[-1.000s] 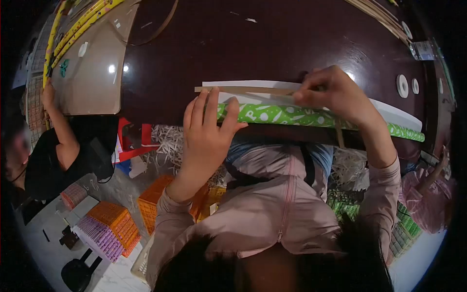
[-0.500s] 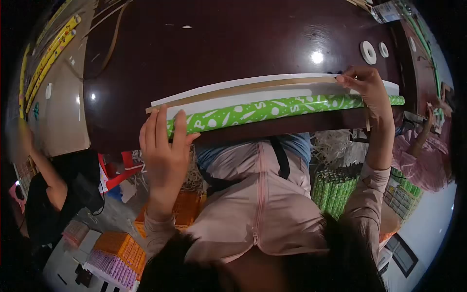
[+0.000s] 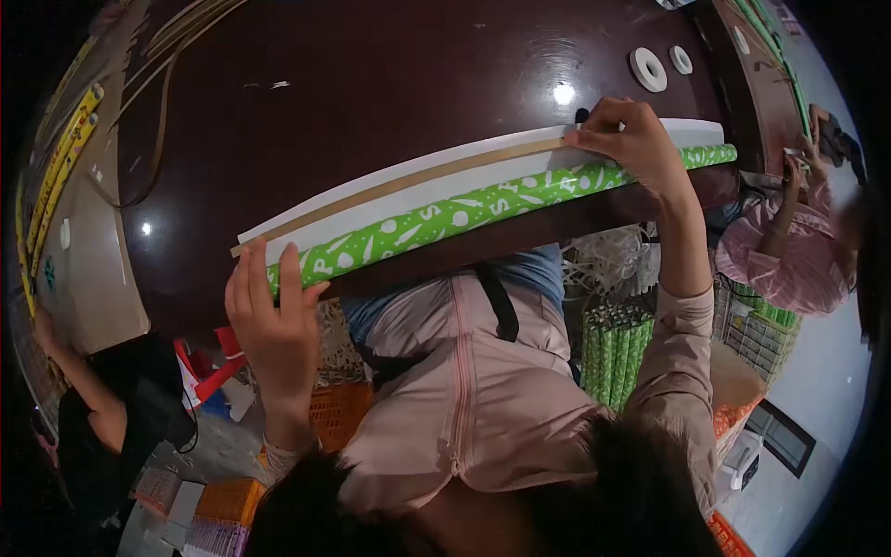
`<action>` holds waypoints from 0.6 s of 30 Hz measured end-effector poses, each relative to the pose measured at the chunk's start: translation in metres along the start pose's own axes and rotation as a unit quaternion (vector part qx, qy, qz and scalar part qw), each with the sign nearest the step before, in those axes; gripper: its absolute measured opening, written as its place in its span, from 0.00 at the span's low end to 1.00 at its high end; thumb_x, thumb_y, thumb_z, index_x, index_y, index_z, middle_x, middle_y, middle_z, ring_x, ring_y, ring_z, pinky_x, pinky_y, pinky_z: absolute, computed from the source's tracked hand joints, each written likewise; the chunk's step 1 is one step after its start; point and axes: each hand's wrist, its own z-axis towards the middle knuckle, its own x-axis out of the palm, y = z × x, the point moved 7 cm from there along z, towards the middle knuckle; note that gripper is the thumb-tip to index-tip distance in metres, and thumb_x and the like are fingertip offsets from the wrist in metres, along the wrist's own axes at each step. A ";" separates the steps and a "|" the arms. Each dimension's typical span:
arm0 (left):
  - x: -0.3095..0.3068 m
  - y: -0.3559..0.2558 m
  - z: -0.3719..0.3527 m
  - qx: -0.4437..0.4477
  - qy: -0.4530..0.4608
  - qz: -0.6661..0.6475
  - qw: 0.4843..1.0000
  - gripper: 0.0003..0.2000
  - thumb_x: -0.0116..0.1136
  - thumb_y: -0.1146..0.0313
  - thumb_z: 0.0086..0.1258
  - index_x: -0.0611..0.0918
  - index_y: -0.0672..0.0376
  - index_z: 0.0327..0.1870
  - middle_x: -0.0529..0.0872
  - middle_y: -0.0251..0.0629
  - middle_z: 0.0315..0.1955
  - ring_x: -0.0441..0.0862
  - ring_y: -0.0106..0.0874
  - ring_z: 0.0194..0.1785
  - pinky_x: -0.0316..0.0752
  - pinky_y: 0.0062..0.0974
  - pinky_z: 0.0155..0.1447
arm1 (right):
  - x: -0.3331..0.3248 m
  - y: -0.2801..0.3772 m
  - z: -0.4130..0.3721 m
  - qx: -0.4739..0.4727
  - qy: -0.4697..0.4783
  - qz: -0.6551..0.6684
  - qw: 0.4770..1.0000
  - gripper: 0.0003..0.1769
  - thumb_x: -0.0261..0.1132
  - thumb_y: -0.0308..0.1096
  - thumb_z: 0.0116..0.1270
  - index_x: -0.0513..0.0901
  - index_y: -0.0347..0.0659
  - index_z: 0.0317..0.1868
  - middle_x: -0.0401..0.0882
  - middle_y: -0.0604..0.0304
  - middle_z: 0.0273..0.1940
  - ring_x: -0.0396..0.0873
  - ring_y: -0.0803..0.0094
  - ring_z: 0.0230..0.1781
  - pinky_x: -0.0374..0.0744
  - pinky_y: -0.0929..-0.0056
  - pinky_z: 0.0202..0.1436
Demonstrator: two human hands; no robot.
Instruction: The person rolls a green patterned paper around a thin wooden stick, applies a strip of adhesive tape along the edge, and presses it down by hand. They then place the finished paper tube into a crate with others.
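Observation:
A roll of green wrapping paper (image 3: pixel 418 223) with white letters and shapes lies along the table's near edge, its white underside partly unrolled. A thin tan strip (image 3: pixel 399 182) runs lengthwise over that white border. At the left end, my left hand (image 3: pixel 277 320) rests with stretched fingers on the paper and the strip's end, thumb apart beside the roll. My right hand (image 3: pixel 640 148) pinches the tan strip toward the right, thumb and fingertips together. Beyond those fingertips is a small dark object (image 3: pixel 582 115), too small to name.
Two white tape rolls (image 3: pixel 649 70) lie on the dark table (image 3: pixel 371 84). Tan strips (image 3: pixel 162 121) curl at the back left, near yellow rolls (image 3: pixel 65 158). Green rolls (image 3: pixel 617 353) stand below the table. Other people work at left and at right, one in a pink top (image 3: pixel 770 255).
The view has shifted, so the table and paper sit further left and more slanted. My right hand has slid leftward along the tan strip, relative to the roll. My left hand stays at the left end.

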 end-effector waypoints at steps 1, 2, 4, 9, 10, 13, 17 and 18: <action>0.000 0.000 0.000 -0.004 0.003 0.001 1.000 0.23 0.68 0.64 0.62 0.79 0.60 0.58 0.74 0.49 0.62 0.70 0.47 0.67 0.68 0.47 0.67 | 0.000 0.000 0.000 -0.004 0.002 -0.005 1.000 0.18 0.78 0.40 0.56 0.86 0.30 0.29 0.79 0.60 0.22 0.72 0.78 0.22 0.70 0.75 0.26; 0.000 0.001 0.000 -0.003 0.003 0.000 1.000 0.23 0.68 0.64 0.62 0.79 0.60 0.58 0.74 0.49 0.62 0.70 0.47 0.67 0.68 0.47 0.67 | 0.001 0.000 0.001 -0.008 0.003 -0.010 1.000 0.18 0.78 0.40 0.56 0.86 0.30 0.29 0.79 0.60 0.22 0.72 0.78 0.22 0.70 0.75 0.26; 0.001 0.002 0.000 0.000 0.006 -0.002 1.000 0.23 0.67 0.64 0.62 0.79 0.60 0.58 0.74 0.49 0.62 0.70 0.47 0.67 0.68 0.47 0.67 | 0.002 -0.001 0.001 -0.010 0.001 -0.009 1.000 0.18 0.78 0.40 0.55 0.86 0.30 0.29 0.79 0.59 0.22 0.73 0.77 0.23 0.70 0.75 0.26; 0.002 0.002 0.000 0.003 0.002 0.003 1.000 0.23 0.68 0.64 0.61 0.80 0.60 0.58 0.74 0.48 0.62 0.70 0.46 0.67 0.68 0.46 0.67 | 0.003 -0.003 0.004 -0.017 0.001 -0.016 1.000 0.17 0.78 0.39 0.55 0.86 0.30 0.29 0.79 0.59 0.23 0.73 0.77 0.23 0.70 0.76 0.27; 0.002 0.002 0.000 0.003 0.002 0.003 1.000 0.24 0.68 0.63 0.61 0.80 0.60 0.58 0.75 0.48 0.62 0.70 0.46 0.67 0.68 0.46 0.67 | 0.005 -0.005 0.004 -0.018 0.002 -0.005 1.000 0.17 0.78 0.39 0.55 0.87 0.30 0.29 0.80 0.59 0.23 0.73 0.77 0.23 0.70 0.76 0.27; 0.002 0.002 0.000 0.002 -0.002 0.006 1.000 0.24 0.69 0.63 0.60 0.80 0.60 0.58 0.75 0.48 0.62 0.71 0.46 0.66 0.69 0.46 0.67 | 0.007 -0.007 0.004 -0.018 0.001 0.008 1.000 0.16 0.78 0.38 0.55 0.87 0.31 0.29 0.80 0.59 0.23 0.73 0.77 0.23 0.69 0.76 0.27; 0.001 0.001 0.000 0.000 -0.007 0.020 1.000 0.24 0.69 0.63 0.60 0.80 0.59 0.57 0.75 0.47 0.62 0.71 0.46 0.66 0.69 0.46 0.66 | 0.006 -0.007 0.004 0.009 0.002 0.011 1.000 0.16 0.78 0.37 0.55 0.86 0.30 0.29 0.80 0.60 0.22 0.72 0.78 0.23 0.68 0.76 0.26; 0.001 0.002 0.000 0.000 -0.005 0.012 1.000 0.24 0.69 0.63 0.60 0.80 0.59 0.57 0.75 0.47 0.62 0.71 0.46 0.66 0.69 0.46 0.66 | 0.006 -0.006 0.004 0.007 0.004 0.012 1.000 0.16 0.78 0.37 0.55 0.86 0.30 0.29 0.80 0.60 0.22 0.72 0.78 0.23 0.68 0.76 0.26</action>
